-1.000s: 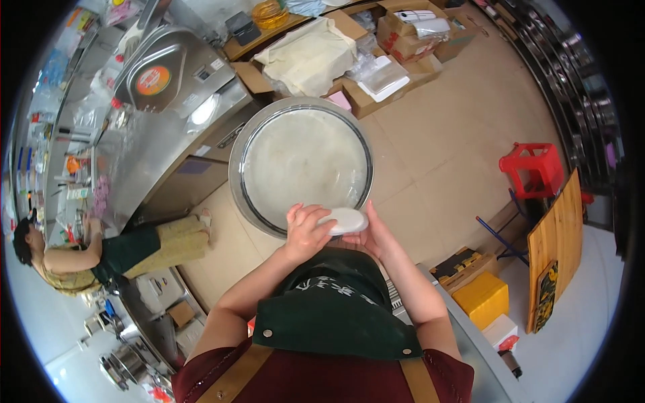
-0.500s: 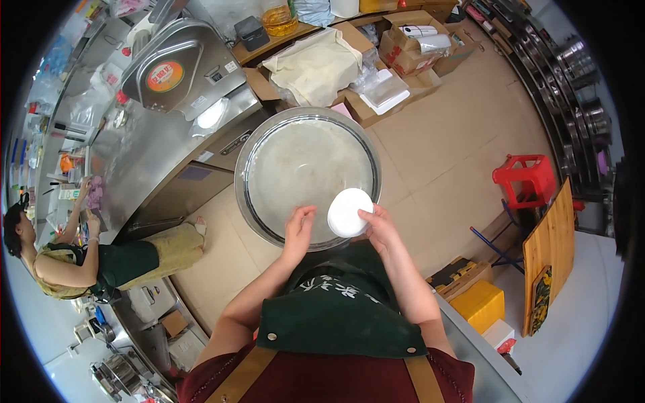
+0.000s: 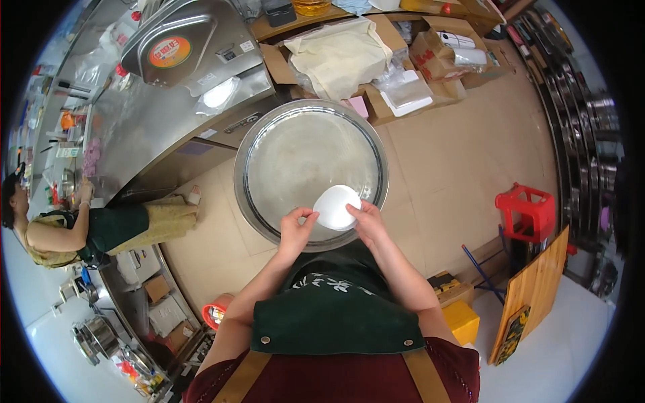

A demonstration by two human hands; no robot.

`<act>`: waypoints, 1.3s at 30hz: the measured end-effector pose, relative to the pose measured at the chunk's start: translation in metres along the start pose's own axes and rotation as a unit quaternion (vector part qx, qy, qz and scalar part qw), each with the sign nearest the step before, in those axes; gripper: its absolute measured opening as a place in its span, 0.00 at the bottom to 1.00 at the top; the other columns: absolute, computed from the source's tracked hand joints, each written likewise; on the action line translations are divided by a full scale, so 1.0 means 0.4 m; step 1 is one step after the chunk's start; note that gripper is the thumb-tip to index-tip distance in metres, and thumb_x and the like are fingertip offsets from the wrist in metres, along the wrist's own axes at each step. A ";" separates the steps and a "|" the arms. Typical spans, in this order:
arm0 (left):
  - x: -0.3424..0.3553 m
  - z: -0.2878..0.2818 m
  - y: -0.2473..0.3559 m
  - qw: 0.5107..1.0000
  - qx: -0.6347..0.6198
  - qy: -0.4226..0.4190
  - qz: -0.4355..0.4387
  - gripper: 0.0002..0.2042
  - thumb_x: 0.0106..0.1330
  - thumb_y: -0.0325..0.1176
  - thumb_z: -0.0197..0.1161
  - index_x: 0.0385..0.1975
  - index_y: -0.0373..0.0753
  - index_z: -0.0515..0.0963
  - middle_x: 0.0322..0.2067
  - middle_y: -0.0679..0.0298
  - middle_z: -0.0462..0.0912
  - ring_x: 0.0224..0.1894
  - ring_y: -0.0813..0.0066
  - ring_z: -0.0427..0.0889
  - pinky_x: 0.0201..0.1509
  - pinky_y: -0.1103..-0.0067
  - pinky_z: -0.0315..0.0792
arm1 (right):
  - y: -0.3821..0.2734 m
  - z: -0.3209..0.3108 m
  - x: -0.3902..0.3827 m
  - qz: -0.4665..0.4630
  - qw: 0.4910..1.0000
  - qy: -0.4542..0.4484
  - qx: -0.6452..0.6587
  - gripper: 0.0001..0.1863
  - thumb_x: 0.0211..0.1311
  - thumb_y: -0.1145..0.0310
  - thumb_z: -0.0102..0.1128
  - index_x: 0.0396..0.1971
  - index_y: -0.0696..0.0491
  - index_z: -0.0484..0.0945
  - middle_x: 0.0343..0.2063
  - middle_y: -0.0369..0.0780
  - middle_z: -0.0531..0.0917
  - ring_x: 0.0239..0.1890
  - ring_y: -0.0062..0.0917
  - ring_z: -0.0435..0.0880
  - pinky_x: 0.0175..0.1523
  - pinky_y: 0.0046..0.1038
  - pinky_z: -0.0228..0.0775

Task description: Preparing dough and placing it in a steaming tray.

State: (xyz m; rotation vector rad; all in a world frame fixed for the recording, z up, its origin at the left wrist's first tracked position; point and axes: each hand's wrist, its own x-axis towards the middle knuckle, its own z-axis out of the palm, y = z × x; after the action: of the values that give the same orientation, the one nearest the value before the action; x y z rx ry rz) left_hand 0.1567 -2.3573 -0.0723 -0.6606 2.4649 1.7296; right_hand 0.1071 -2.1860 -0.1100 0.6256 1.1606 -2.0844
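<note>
Counter of grey stainless steel (image 3: 144,131) is the largest thing, and it curves along the left side. Next comes the wide round metal vessel (image 3: 244,181) with a shiny rim; its inside is pale grey, and I cannot tell whether this is liquid or bare bottom. The dark green cloth apron (image 3: 322,328) is just beside it. Beyond the vessel, an open brown cardboard box (image 3: 277,64) has a cream cloth (image 3: 339,59) spread over it, and a second brown cardboard box (image 3: 424,55) holds white wrapped packages (image 3: 463,55). The left hand (image 3: 295,230) has thumb and fingers close together at the left edge of a thin white round disc (image 3: 332,207); whether they pinch it, I cannot tell. The right hand (image 3: 368,221) is clamped on its right edge, thumb on top. The disc is held above the near part of the vessel. As for writing, an orange oval label (image 3: 169,52) with characters sits on a grey metal body (image 3: 209,67), and white characters (image 3: 332,283), partly folded, mark the apron.
</note>
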 end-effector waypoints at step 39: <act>0.153 0.196 0.124 0.980 -0.132 0.149 -0.016 0.03 0.58 0.27 0.52 0.26 0.34 0.70 0.21 0.66 0.73 0.21 0.81 0.72 0.26 0.84 0.69 | -0.228 -0.150 0.162 0.018 0.993 -0.059 0.096 0.14 0.55 0.75 0.48 0.43 0.60 0.67 0.41 0.43 0.74 0.44 0.29 0.73 0.50 0.30 0.65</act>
State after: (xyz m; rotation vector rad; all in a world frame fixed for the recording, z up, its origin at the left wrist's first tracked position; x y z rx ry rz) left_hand 0.0676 -2.2912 -0.0749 -1.0500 2.4001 2.1062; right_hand 0.0016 -2.1194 -0.1332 0.5987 0.8839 -2.1878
